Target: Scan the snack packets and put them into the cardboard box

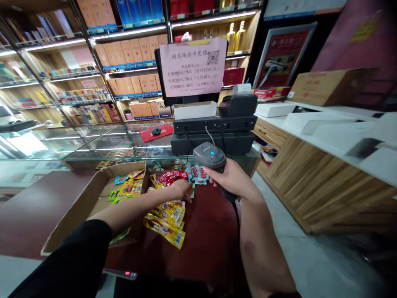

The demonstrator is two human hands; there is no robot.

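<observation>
My right hand (231, 178) is closed round the handle of a grey barcode scanner (209, 155), which has a blue light on top and a cable hanging below. My left hand (182, 189) reaches across the dark red tabletop with its fingers bent down on a small pale green packet (192, 191), mostly hidden by the hand. Close by lie a shiny red packet (172, 178), blue-and-red packets (198, 174) and several yellow snack packets (167, 231). Under my left forearm stands an open cardboard box (74, 207) with yellow and green packets (130, 188) inside.
Behind the packets, a glass counter (139, 153) carries a black cash drawer (214, 142), a receipt printer (238, 103) and a monitor with a pink paper sign (192, 68). A mouse (156, 131) rests on a red mat. A wooden cabinet (335, 182) is at right.
</observation>
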